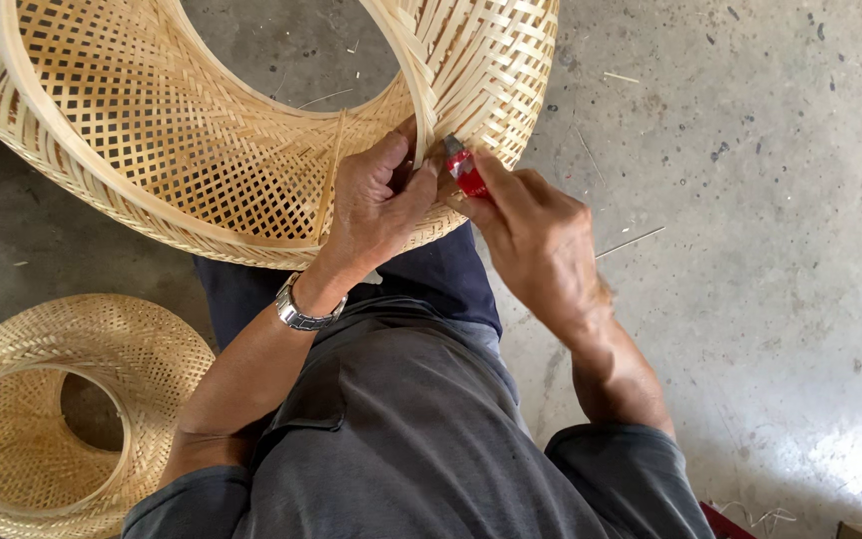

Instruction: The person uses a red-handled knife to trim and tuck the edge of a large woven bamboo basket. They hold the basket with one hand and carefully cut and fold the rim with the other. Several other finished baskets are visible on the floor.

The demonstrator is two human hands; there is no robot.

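Nearest to me is my own lap: a grey shirt (401,439) and dark blue trousers (441,274), with a metal wristwatch (303,311) on my left wrist. Just beyond the watch, my left hand (376,205) is curled shut on the lower rim of the big woven bamboo shade (202,140), thumb pressed against the pale rim strip. Right beside it, almost touching, my right hand (536,235) is closed around a small red-handled tool (465,172); its metal tip sits against the edge of the shade where the rim strip meets the weave. I cannot tell what kind of tool it is, since my fingers hide most of it.

The shade is tilted above my knees, its open inside facing me, and its far side runs out of the top of the view. Through its central opening I see the floor.

To my left, low on the concrete floor (770,250), lies a second woven bamboo shade (62,409), smaller in view, well apart from my hands. Thin bamboo slivers (631,242) lie scattered over the floor to my right.
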